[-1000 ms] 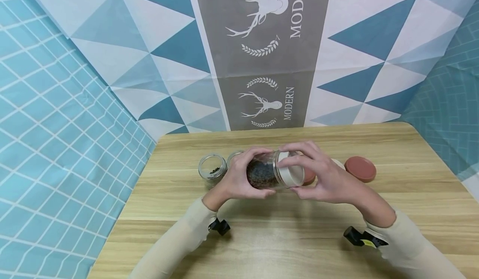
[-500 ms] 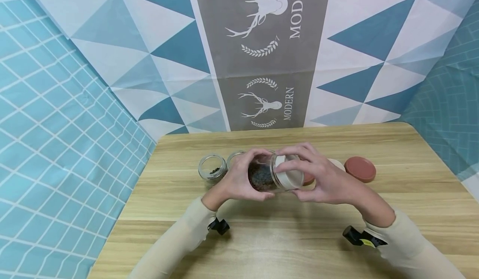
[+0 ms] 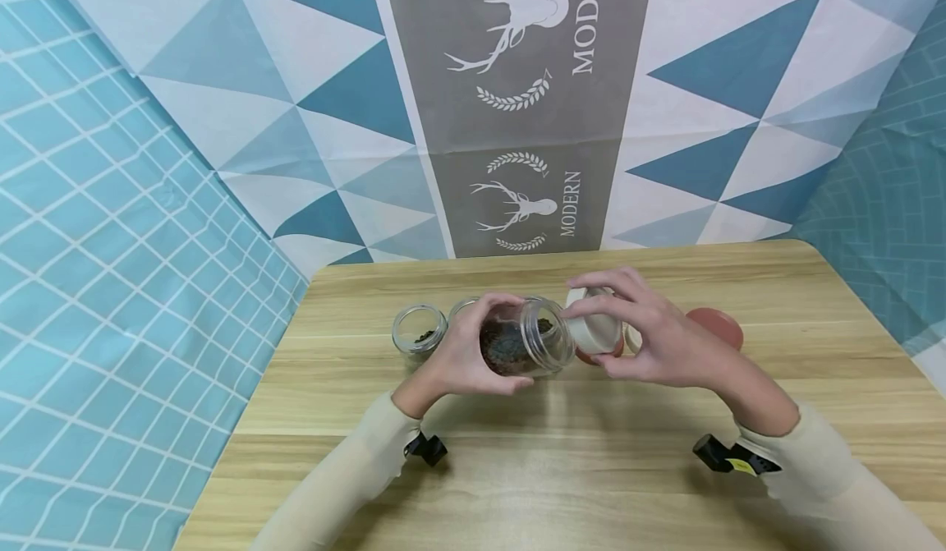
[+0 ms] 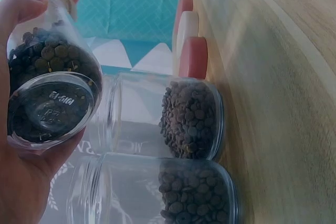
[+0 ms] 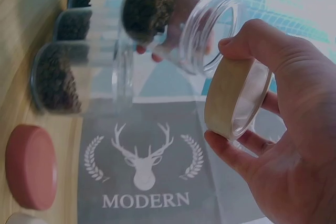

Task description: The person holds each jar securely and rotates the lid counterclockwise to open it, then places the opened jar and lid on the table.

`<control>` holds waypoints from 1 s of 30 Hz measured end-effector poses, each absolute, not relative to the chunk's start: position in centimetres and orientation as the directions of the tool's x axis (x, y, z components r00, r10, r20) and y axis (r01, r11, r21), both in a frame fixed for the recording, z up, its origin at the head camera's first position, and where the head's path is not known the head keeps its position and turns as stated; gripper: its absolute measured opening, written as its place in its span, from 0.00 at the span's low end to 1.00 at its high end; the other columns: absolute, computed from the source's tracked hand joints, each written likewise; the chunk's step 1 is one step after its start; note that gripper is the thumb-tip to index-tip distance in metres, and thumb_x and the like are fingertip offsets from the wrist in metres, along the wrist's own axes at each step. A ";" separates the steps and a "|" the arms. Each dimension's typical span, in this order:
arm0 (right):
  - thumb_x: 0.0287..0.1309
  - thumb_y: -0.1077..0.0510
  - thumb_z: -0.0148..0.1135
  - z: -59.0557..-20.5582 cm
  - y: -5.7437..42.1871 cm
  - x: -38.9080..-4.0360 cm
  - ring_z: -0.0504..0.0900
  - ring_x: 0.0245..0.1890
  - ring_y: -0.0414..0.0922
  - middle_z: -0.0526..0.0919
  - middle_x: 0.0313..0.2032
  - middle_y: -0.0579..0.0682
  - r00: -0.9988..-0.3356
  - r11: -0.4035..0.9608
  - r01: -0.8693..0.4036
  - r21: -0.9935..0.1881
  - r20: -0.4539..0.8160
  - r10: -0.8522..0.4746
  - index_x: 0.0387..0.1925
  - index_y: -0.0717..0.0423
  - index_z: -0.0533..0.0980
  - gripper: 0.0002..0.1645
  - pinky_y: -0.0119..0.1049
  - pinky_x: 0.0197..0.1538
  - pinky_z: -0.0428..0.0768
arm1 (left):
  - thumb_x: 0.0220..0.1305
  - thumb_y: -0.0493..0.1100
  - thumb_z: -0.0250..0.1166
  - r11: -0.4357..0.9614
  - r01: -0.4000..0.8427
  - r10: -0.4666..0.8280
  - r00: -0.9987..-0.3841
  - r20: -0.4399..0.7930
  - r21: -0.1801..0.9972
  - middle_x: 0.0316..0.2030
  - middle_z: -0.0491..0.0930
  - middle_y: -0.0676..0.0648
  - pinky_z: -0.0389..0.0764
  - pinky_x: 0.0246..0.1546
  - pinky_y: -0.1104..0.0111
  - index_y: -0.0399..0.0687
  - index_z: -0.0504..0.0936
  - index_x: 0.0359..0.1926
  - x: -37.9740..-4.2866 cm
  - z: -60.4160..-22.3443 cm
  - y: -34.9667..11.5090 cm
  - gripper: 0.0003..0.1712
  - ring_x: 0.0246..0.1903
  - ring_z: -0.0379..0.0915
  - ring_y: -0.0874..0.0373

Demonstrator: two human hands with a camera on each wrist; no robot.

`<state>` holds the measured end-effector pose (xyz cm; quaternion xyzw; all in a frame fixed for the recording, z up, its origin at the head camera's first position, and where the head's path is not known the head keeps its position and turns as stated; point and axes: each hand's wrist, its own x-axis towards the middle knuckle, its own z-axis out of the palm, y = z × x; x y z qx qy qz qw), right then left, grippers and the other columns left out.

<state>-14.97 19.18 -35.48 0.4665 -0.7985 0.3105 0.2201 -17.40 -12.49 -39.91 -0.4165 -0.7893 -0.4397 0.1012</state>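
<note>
My left hand [image 3: 460, 358] grips a clear glass jar [image 3: 510, 347] partly filled with dark, round pellets. The jar is tilted, its uncovered threaded mouth facing right. Just off that mouth, my right hand [image 3: 658, 337] pinches a cream lid [image 3: 591, 328] by its rim between thumb and fingers. A gap shows between lid and jar in the right wrist view, where the lid [image 5: 228, 98] stands on edge. In the left wrist view the base of the held jar [image 4: 52, 106] faces the camera, pellets lying against its lower side.
Behind my left hand, several uncovered glass jars stand in a row on the wooden table [image 3: 517, 469], among them the leftmost jar [image 3: 418, 333]. They hold similar dark pellets. Right of them lie a red lid [image 3: 715, 327], a white lid [image 4: 188, 27] and another red lid [image 4: 193, 59].
The lid has come off the held jar. My right hand has moved it slightly right and up, while my left hand keeps the jar tilted nearly in place.
</note>
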 end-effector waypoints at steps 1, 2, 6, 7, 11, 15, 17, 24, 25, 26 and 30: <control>0.37 0.68 0.84 -35.6 19.3 -15.0 0.74 0.68 0.45 0.81 0.70 0.56 -0.476 0.381 -0.877 -0.293 0.641 -0.603 0.63 0.41 0.84 0.46 0.44 0.50 0.86 | 0.36 0.44 0.92 0.274 0.744 0.561 -0.638 0.527 0.609 0.62 0.87 0.38 0.87 0.68 0.59 0.39 0.75 0.71 -17.4 -39.9 -12.5 0.58 0.61 0.87 0.46; 0.37 0.67 0.83 -35.7 19.5 -15.1 0.74 0.67 0.45 0.81 0.69 0.56 -0.484 0.390 -0.872 -0.296 0.640 -0.597 0.63 0.41 0.84 0.46 0.44 0.50 0.86 | 0.36 0.44 0.92 0.278 0.742 0.555 -0.642 0.528 0.610 0.62 0.87 0.38 0.87 0.68 0.59 0.39 0.75 0.71 -17.4 -39.9 -12.6 0.58 0.61 0.87 0.45; 0.37 0.67 0.84 -36.0 20.3 -15.4 0.75 0.66 0.45 0.82 0.68 0.56 -0.519 0.434 -0.848 -0.303 0.639 -0.568 0.62 0.42 0.85 0.44 0.48 0.50 0.85 | 0.36 0.45 0.91 0.286 0.742 0.533 -0.649 0.543 0.606 0.61 0.88 0.38 0.87 0.68 0.58 0.39 0.76 0.70 -17.5 -39.9 -12.7 0.57 0.61 0.86 0.45; 0.37 0.68 0.84 -36.0 20.5 -15.5 0.74 0.66 0.45 0.82 0.68 0.56 -0.530 0.445 -0.841 -0.309 0.635 -0.562 0.62 0.42 0.85 0.44 0.49 0.50 0.86 | 0.36 0.44 0.91 0.281 0.742 0.529 -0.649 0.546 0.609 0.61 0.88 0.37 0.87 0.68 0.58 0.39 0.75 0.70 -17.5 -39.9 -12.7 0.57 0.61 0.86 0.44; 0.37 0.69 0.85 -36.0 21.3 -15.7 0.73 0.67 0.44 0.82 0.68 0.53 -0.577 0.479 -0.810 -0.339 0.610 -0.543 0.62 0.41 0.85 0.46 0.55 0.50 0.86 | 0.35 0.43 0.90 0.269 0.727 0.508 -0.664 0.549 0.632 0.62 0.87 0.36 0.88 0.68 0.59 0.37 0.75 0.70 -17.3 -39.9 -12.9 0.58 0.61 0.86 0.42; 0.37 0.69 0.85 -36.2 21.9 -15.8 0.74 0.67 0.48 0.82 0.68 0.51 -0.614 0.505 -0.783 -0.364 0.586 -0.529 0.62 0.40 0.85 0.46 0.56 0.51 0.86 | 0.36 0.41 0.90 0.257 0.713 0.492 -0.678 0.547 0.652 0.64 0.86 0.35 0.88 0.69 0.58 0.37 0.75 0.72 -17.2 -39.8 -13.0 0.58 0.62 0.86 0.41; 0.38 0.69 0.85 -36.5 22.3 -15.9 0.75 0.67 0.50 0.82 0.68 0.52 -0.632 0.521 -0.768 -0.374 0.574 -0.520 0.61 0.41 0.85 0.45 0.55 0.50 0.86 | 0.37 0.42 0.90 0.256 0.715 0.490 -0.676 0.550 0.651 0.65 0.86 0.36 0.88 0.69 0.58 0.38 0.75 0.73 -17.2 -39.7 -13.2 0.59 0.63 0.86 0.42; 0.41 0.68 0.85 -37.6 24.2 -15.9 0.71 0.67 0.45 0.82 0.68 0.55 -0.682 0.578 -0.719 -0.386 0.554 -0.478 0.60 0.45 0.86 0.40 0.39 0.44 0.81 | 0.38 0.45 0.90 0.274 0.730 0.486 -0.667 0.565 0.626 0.67 0.84 0.37 0.87 0.71 0.56 0.40 0.77 0.76 -17.3 -39.6 -13.9 0.60 0.66 0.84 0.42; 0.41 0.69 0.84 -37.8 24.5 -15.9 0.70 0.66 0.43 0.82 0.68 0.56 -0.681 0.577 -0.719 -0.388 0.559 -0.473 0.60 0.46 0.86 0.40 0.35 0.41 0.80 | 0.38 0.45 0.90 0.278 0.729 0.482 -0.669 0.566 0.625 0.67 0.84 0.36 0.87 0.71 0.56 0.40 0.77 0.76 -17.3 -39.6 -14.0 0.59 0.66 0.84 0.42; 0.41 0.70 0.83 -38.0 24.8 -16.0 0.69 0.66 0.41 0.82 0.67 0.56 -0.678 0.578 -0.720 -0.384 0.567 -0.468 0.60 0.47 0.86 0.40 0.32 0.41 0.78 | 0.38 0.45 0.90 0.279 0.727 0.479 -0.672 0.565 0.628 0.67 0.84 0.37 0.87 0.71 0.57 0.40 0.77 0.76 -17.3 -39.6 -14.1 0.59 0.66 0.84 0.42; 0.38 0.72 0.83 -38.4 26.1 -16.1 0.68 0.65 0.37 0.82 0.66 0.56 -0.676 0.592 -0.713 -0.375 0.591 -0.441 0.60 0.47 0.86 0.42 0.31 0.48 0.72 | 0.38 0.45 0.90 0.281 0.726 0.459 -0.676 0.577 0.627 0.66 0.85 0.36 0.87 0.70 0.59 0.39 0.78 0.75 -17.3 -39.4 -14.7 0.59 0.65 0.85 0.46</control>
